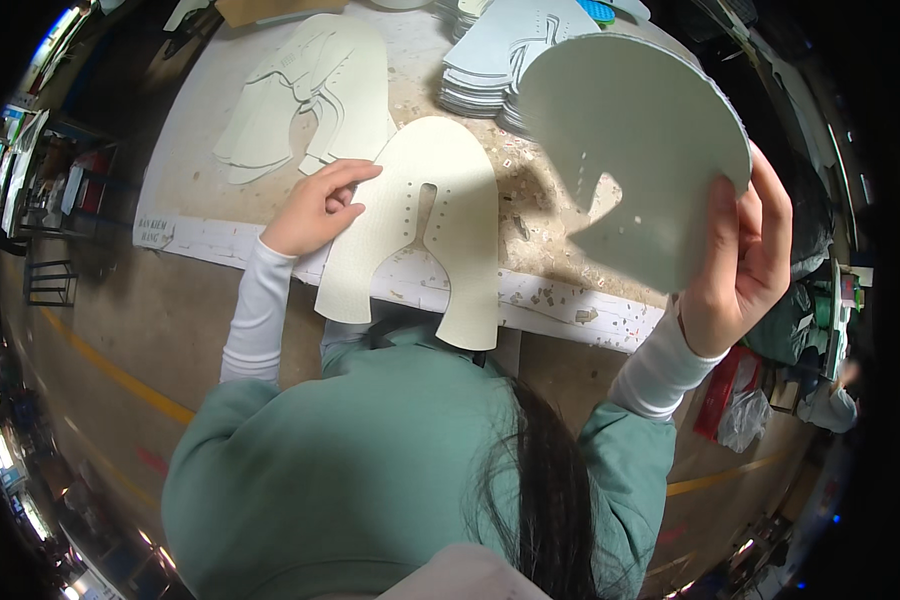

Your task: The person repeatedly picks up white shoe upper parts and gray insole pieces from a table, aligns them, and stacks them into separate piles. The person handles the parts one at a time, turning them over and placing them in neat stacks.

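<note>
Right hand [738,245] pinching raised grey panel [635,120] by its right edge; left hand [315,212] at cream panel [462,175] overhanging table [195,180] edge, can't tell if gripping. Both look light, bendy; take broad curved part, legs likely flop

The left grip [315,208] curls loosely; the raised right grip [738,262] pinches.

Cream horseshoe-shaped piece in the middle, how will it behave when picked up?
The cream horseshoe-shaped piece is probably light, as it looks like a thin sheet. Its legs may flex, joined only at the top. It likely won't roll, being broad and flat.
</note>
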Motion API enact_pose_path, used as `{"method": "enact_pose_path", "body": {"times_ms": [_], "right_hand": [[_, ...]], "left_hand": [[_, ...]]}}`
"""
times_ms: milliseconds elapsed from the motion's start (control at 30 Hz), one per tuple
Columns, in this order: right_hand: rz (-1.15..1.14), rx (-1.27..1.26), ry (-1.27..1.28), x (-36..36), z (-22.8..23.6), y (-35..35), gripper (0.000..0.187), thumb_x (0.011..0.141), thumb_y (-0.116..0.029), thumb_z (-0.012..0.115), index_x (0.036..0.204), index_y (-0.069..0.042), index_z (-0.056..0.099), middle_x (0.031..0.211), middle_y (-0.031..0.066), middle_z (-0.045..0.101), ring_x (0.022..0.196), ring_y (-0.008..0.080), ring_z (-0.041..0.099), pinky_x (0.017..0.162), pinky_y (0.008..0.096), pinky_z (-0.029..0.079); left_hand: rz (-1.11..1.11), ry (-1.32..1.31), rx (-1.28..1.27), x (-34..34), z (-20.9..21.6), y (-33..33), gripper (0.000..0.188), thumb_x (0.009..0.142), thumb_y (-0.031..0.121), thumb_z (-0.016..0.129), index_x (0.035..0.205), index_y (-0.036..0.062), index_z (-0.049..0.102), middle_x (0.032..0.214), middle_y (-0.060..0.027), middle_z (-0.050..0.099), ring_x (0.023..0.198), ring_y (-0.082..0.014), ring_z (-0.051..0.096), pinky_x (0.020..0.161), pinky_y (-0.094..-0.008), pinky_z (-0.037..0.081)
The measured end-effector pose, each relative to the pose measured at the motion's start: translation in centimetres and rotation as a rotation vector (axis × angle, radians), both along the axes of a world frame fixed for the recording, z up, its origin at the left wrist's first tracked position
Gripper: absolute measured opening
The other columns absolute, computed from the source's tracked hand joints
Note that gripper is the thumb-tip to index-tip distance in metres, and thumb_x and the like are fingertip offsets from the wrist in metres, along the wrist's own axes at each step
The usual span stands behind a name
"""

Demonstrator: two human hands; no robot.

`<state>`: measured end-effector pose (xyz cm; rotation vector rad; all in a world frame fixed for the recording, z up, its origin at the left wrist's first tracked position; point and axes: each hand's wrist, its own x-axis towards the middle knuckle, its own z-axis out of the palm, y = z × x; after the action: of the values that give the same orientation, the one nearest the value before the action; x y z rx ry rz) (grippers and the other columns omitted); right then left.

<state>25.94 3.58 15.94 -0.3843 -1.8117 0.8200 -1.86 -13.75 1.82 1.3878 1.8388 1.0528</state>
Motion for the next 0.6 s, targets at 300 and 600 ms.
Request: {"method": "enact_pose_path", "body": {"times_ms": [300,600], "right_hand": [[0.220,-0.717,-0.335,-5.2,-10.8,3.4,0.027,0.087,-0.008,0.056,0.113,-0.004,0.056,0.071,-0.0029,0.058,0.061,0.0034,0.048,0.055,0.0172,0.036],[0.062,-0.214,-0.731,-8.2,-16.1,7.5,0.025,0.077,-0.020,0.064,0.098,-0.005,0.066,0.074,0.0112,0.066,0.066,0.0189,0.063,0.063,0.0285,0.049]], "left_hand": [[0.181,0.163,0.135,-0.3,1.3,2.2,0.031,0.080,0.004,0.055,0.111,0.0062,0.061,0.102,-0.0068,0.062,0.078,-0.0124,0.057,0.068,-0.0228,0.047],[0.075,0.100,0.172,0.9,2.5,10.2,0.029,0.086,0.013,0.057,0.114,0.0047,0.059,0.100,-0.0063,0.065,0.085,-0.0098,0.060,0.075,-0.0219,0.047]]}}
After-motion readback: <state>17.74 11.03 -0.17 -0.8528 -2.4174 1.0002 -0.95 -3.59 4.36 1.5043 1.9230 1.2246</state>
